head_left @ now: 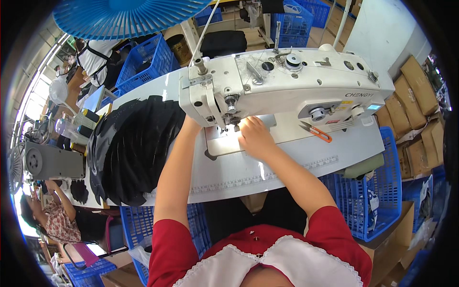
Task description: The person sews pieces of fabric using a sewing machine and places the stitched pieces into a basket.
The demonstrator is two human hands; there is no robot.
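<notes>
A white sewing machine (287, 76) stands across the table before me, its lamp lighting the needle area (229, 129). My right hand (256, 137) is at the right of the needle, fingers bent and drawn together close to the presser foot. Whatever they hold is too small or hidden to make out. My left forearm reaches up behind the machine's head; only the wrist of my left hand (192, 125) shows, and its fingers are hidden. Left of that arm lies a large fanned pile of black fabric pieces (138, 148). Orange-handled thread snips (317, 132) rest on the machine's bed at the right.
A ruler strip (239, 184) runs along the table's near edge. Blue plastic crates (368, 196) stand at the right, beneath the table and behind it. A blue fan (129, 16) hangs at upper left. Cartons (413, 95) are stacked far right. A person (60, 215) sits at far left.
</notes>
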